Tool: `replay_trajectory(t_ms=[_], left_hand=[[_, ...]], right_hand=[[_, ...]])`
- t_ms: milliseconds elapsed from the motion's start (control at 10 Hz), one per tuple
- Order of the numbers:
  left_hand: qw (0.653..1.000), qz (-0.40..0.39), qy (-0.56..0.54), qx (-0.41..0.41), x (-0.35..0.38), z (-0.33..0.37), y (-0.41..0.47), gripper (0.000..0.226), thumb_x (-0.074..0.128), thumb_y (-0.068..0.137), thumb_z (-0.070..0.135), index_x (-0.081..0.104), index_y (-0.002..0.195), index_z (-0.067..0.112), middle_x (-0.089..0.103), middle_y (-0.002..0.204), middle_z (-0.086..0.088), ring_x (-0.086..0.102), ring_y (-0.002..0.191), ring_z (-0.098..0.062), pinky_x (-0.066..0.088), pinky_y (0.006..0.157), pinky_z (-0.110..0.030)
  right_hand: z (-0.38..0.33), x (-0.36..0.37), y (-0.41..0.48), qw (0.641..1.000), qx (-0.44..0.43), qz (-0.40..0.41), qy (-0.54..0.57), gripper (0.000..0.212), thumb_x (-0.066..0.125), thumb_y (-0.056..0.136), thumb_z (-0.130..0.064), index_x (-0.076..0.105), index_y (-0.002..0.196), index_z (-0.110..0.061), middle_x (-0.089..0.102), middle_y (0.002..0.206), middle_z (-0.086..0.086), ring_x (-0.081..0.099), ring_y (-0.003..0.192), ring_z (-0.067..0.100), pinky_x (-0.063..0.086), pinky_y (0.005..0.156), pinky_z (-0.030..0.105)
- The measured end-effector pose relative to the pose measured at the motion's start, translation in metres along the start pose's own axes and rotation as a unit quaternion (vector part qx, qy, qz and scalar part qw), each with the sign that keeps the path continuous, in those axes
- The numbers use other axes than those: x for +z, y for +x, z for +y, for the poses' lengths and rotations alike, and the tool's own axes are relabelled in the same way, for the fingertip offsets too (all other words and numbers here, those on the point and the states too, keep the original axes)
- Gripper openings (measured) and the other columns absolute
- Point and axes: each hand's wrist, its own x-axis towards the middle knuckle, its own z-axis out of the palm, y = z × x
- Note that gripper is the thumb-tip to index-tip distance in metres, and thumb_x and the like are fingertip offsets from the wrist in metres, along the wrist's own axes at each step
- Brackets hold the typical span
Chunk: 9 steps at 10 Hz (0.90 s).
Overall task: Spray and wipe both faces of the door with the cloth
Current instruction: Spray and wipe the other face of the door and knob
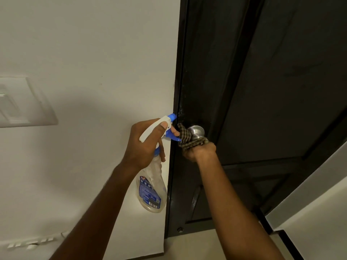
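Note:
A dark brown door (272, 91) fills the right half of the view, with a round metal knob (196, 131) near its left edge. My left hand (146, 145) grips a clear spray bottle (152, 186) with a white and blue trigger head, its nozzle pointing at the door edge, one finger on the trigger. My right hand (199, 152) holds a checked cloth (189, 139) bunched just below and against the knob; the fingers are mostly hidden behind the cloth.
A white wall (93, 53) lies left of the door frame, with a white switch plate (24, 102) at the far left and another plate (30, 244) low down. A pale wall and floor (309, 212) show at the lower right.

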Motion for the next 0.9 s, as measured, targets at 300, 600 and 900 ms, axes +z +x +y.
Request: replay_trajectory(t_ms=[300,600,900], left_hand=[[1.0,-0.013,0.014,0.009,0.003,-0.001,-0.002,0.021,0.046,0.099,0.023,0.058,0.082,0.027,0.061,0.062,0.028,0.059,0.054,0.001,0.043,0.052,-0.006],[1.0,0.006,-0.008,0.015,0.002,0.0,-0.001,0.058,0.045,0.079,0.08,0.058,0.084,0.024,0.057,0.06,0.025,0.058,0.055,-0.002,0.044,0.055,-0.007],[1.0,0.002,-0.013,0.021,0.003,0.007,-0.002,0.049,0.046,0.083,0.074,0.058,0.085,0.027,0.057,0.061,0.027,0.06,0.056,0.0,0.044,0.054,-0.006]], right_hand=[[0.029,-0.024,-0.015,0.772,-0.496,-0.029,-0.396,0.034,0.046,0.096,-0.038,0.058,0.124,-0.023,0.06,0.127,0.007,0.061,0.101,0.017,0.051,0.089,0.038],[-0.033,-0.04,0.015,0.078,-0.69,-0.129,-0.708,0.064,0.082,0.067,-0.032,0.055,0.124,-0.016,0.054,0.128,0.015,0.044,0.116,0.033,0.054,0.081,0.052],[0.008,-0.002,-0.011,1.0,0.015,-0.025,0.008,0.04,0.042,0.101,-0.038,0.06,0.118,-0.007,0.066,0.11,0.023,0.063,0.092,0.042,0.054,0.068,0.054]])
